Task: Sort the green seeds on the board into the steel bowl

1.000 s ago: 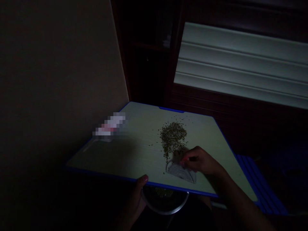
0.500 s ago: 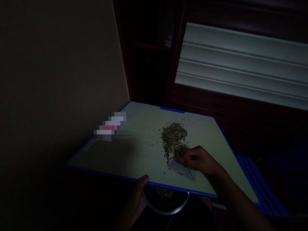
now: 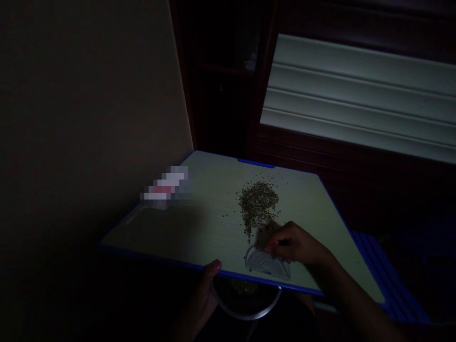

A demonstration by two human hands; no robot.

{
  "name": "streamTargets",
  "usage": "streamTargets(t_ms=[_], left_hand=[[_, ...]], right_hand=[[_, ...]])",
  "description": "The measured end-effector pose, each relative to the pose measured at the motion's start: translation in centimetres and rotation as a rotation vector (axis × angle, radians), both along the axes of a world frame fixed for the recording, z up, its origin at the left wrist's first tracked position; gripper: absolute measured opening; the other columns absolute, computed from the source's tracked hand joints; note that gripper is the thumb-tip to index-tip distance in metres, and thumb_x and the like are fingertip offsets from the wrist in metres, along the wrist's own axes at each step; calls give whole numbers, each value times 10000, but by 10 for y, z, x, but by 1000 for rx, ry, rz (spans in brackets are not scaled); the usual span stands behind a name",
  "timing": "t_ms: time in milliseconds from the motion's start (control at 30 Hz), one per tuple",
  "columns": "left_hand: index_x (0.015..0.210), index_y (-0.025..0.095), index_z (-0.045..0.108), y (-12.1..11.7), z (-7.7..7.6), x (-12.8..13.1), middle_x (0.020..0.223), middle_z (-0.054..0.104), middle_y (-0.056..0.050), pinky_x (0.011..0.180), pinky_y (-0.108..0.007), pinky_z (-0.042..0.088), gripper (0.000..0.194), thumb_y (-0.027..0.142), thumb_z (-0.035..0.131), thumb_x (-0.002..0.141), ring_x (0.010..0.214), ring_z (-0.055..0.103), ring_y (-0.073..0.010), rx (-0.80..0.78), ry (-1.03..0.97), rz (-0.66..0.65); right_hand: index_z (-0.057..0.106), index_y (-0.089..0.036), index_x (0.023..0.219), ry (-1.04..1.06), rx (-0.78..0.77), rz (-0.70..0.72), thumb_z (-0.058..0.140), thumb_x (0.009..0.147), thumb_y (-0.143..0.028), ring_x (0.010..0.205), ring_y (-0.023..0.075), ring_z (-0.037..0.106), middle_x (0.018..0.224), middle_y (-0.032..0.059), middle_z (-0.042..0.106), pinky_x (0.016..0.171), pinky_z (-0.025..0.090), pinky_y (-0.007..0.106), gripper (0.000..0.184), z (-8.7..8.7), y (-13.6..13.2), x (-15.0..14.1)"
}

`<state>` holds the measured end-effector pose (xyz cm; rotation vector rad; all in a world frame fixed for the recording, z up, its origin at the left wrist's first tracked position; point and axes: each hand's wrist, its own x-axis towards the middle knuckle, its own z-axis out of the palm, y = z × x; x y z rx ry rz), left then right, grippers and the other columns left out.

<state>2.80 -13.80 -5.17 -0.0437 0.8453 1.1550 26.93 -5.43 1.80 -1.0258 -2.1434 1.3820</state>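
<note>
A pile of small greenish grains (image 3: 258, 205) lies on a pale tabletop with a blue rim (image 3: 199, 223). My right hand (image 3: 297, 243) is closed on a clear half-round protractor (image 3: 266, 264), held flat on the table just in front of the pile, near the front edge. My left hand (image 3: 204, 297) grips a round metal bowl (image 3: 245, 301) below the table's front edge; some grains lie in the bowl. The room is very dark.
A small blurred white and red object (image 3: 166, 188) sits at the table's left side. A wall stands to the left, dark wooden furniture and pale slats (image 3: 356, 99) behind. A blue slatted seat (image 3: 399, 285) is at the right.
My right hand has drawn the protractor back toward the front edge and laid it flatter. The left hand and bowl have barely moved.
</note>
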Motion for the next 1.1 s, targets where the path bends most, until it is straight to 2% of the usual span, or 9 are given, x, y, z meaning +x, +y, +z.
streamTargets(t_ms=[200,367,533,600,733,867,1100], left_hand=[[1219,52,648,1,-3,-1,1057,748,-163,1067,-527,378,432,186,610,809,1167,600,-354,-15,-29,-33],[1064,41,715,2,-6,-2,1001,761,-168,1079,-492,369,305,177,610,811,1189,587,-346,-14,-7,-27],[1201,56,652,1,3,-1,1063,747,-168,1069,-506,378,413,203,588,821,1225,561,-339,9,-16,-34],[1268,59,608,1,6,0,1078,743,-165,1078,-495,371,462,208,572,832,1230,557,-330,13,-23,-42],[1378,68,502,2,7,3,1092,742,-150,1092,-518,346,570,147,574,817,1185,593,-325,-15,58,34],[1394,93,489,1,8,4,1117,738,-132,1119,-481,316,592,141,593,814,1179,600,-305,-48,138,74],[1362,70,525,0,-2,0,1103,741,-143,1098,-494,342,537,178,571,838,1163,611,-322,-4,18,5]], right_hand=[[745,-141,782,0,50,84,670,873,-383,415,72,521,537,-12,602,406,404,171,269,-1,0,-3],[743,-146,767,-11,142,135,648,894,-386,438,75,514,520,-18,588,440,394,187,288,-1,0,-2],[748,-144,775,5,157,111,662,883,-384,441,73,492,530,-19,588,434,374,186,276,-4,1,-1],[753,-145,797,5,190,29,662,882,-368,474,80,507,565,-12,616,463,384,194,256,-4,1,-1],[762,-149,826,-45,282,-116,644,892,-353,576,102,557,680,12,674,534,403,212,244,-5,3,-3],[765,-170,931,-95,325,-71,623,908,-381,620,116,600,756,23,717,569,428,221,256,-7,4,-7],[755,-184,990,-109,406,40,617,923,-366,643,122,633,789,40,736,597,444,231,238,-6,3,-14]])
